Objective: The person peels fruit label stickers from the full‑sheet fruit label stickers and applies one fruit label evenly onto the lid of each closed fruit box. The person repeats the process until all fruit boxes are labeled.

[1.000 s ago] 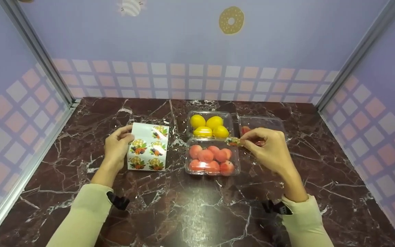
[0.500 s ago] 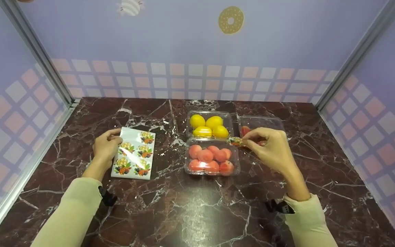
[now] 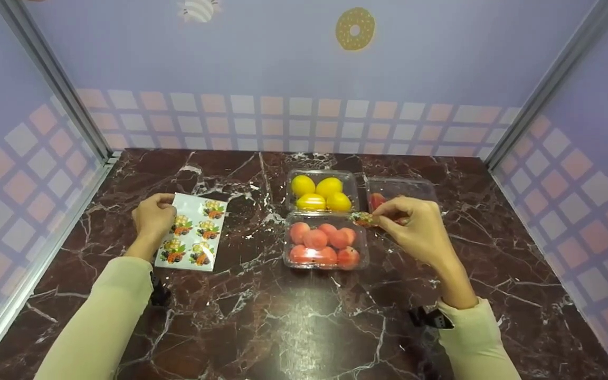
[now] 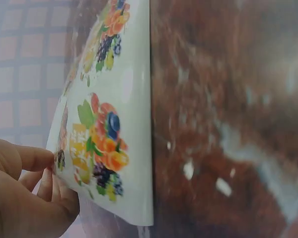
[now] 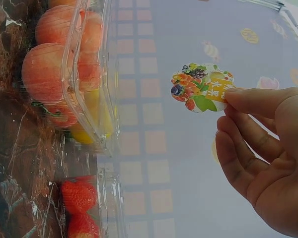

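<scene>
My left hand (image 3: 153, 216) pinches the left edge of a white sheet of fruit stickers (image 3: 193, 232), which lies at the left of the table. Several printed fruit clusters show on the sheet, and in the left wrist view its near edge curves up. Between thumb and fingertips, my right hand (image 3: 412, 227) pinches a single fruit sticker (image 5: 201, 88) by its edge. That sticker is held up near the back right corner of a clear plastic box of peaches (image 3: 326, 266). The peaches (image 3: 315, 240) show through the closed lid.
Behind the peaches stands a clear box of lemons (image 3: 357, 184). To its right, partly hidden by my right hand, is a clear box (image 3: 404, 184) with strawberries (image 5: 79, 198). The dark marbled table (image 3: 262, 316) meets patterned walls (image 3: 304, 63) at the back and sides.
My left hand has moved left, carrying the sticker sheet away from the boxes. My right hand, still holding the single sticker, has hardly moved.
</scene>
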Action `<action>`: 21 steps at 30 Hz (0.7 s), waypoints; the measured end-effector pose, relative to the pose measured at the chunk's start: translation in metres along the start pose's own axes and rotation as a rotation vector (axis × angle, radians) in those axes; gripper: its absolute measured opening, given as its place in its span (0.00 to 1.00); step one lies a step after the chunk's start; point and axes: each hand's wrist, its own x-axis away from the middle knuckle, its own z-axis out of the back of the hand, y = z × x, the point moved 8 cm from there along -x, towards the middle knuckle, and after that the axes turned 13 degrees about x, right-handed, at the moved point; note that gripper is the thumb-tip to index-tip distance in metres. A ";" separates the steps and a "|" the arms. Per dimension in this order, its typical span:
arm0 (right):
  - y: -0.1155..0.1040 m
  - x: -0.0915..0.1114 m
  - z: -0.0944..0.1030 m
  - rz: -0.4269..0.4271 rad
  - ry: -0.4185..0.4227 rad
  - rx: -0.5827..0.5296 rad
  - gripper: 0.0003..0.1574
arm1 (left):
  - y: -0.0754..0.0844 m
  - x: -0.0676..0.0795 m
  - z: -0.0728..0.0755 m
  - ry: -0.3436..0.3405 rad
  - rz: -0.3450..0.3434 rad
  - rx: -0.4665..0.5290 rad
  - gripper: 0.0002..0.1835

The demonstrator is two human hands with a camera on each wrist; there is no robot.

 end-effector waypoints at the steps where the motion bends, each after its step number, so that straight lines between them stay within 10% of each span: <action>1: 0.000 0.000 -0.001 0.000 -0.002 0.001 0.08 | 0.001 -0.001 0.000 0.002 -0.014 -0.023 0.25; 21: 0.002 0.003 -0.006 -0.013 -0.034 -0.024 0.05 | -0.016 -0.025 0.003 -0.011 0.002 -0.176 0.22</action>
